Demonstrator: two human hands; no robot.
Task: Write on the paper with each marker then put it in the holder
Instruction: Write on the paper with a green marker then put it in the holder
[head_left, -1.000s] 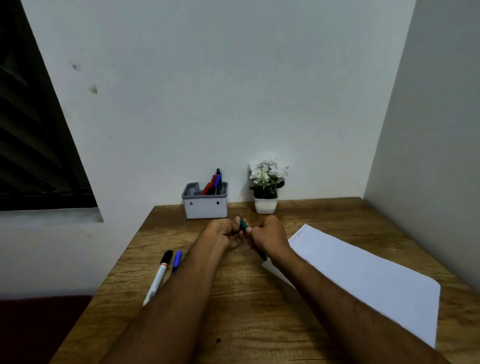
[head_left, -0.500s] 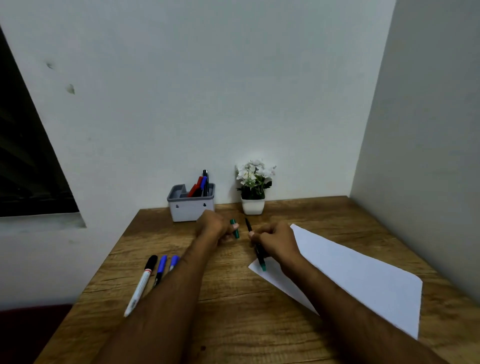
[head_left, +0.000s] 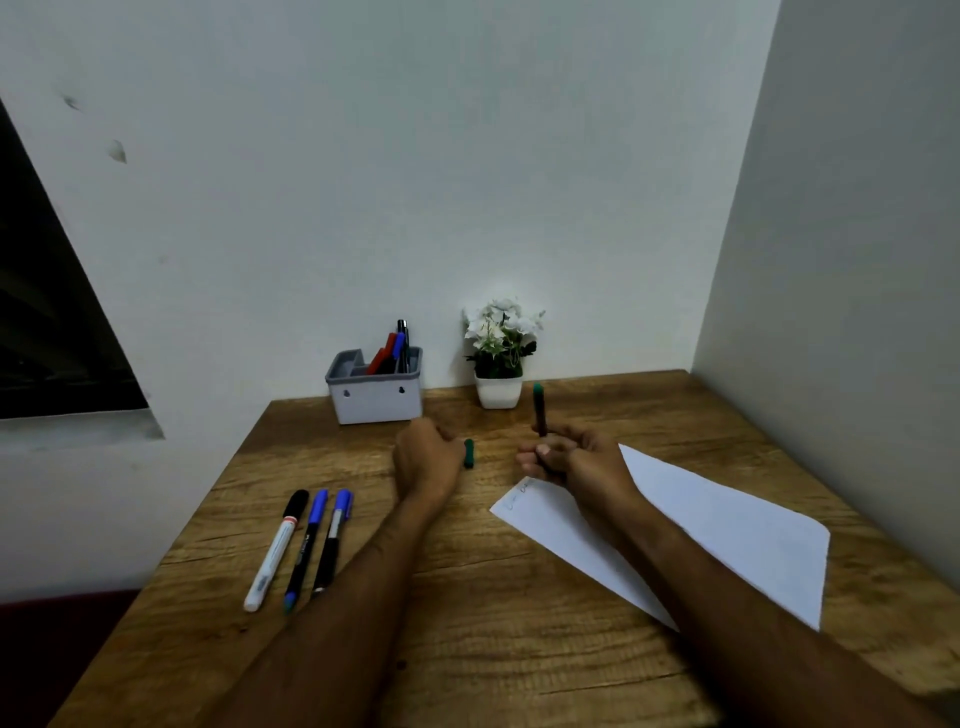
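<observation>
The right hand holds a green marker in curled fingers, its green end pointing up and away, toward the plant pot. The hand sits over the near-left corner of the paper, where a few faint written marks show. The left hand, left of the paper, has its fingers curled round the green cap, which sticks out on the side facing the paper. The holder stands at the back of the counter, left of the plant pot, with red, blue and black pens in it. Three more markers lie side by side on the counter, well left of the paper.
</observation>
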